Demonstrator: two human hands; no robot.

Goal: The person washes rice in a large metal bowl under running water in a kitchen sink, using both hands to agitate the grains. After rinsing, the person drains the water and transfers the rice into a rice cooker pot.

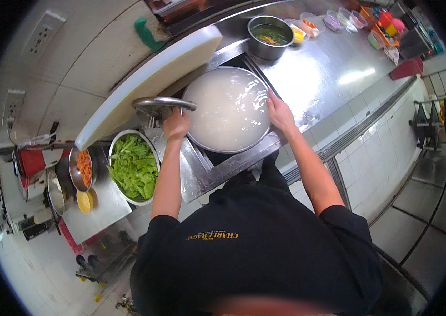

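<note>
A large round metal pot point(228, 151) full of cloudy whitish water point(223, 110) sits in the sink opening. My right hand point(280, 111) grips its right rim, thumb on top and the other fingers out of sight. At the pot's left edge is my left hand point(176, 125), close under the curved steel faucet point(163, 102). The spout partly hides its fingers, so I cannot tell whether they hold the rim or the faucet. Left of that hand, a white-rimmed basin point(156, 154) holds green leafy vegetables point(134, 170).
A thick white cutting board point(152, 83) leans behind the sink. On the steel counter point(325, 91) are a pot of greenish liquid point(269, 49) and several plastic tubs point(313, 24). Shredded carrot point(84, 170) in a metal bowl and a yellow bowl point(85, 202) stand at left.
</note>
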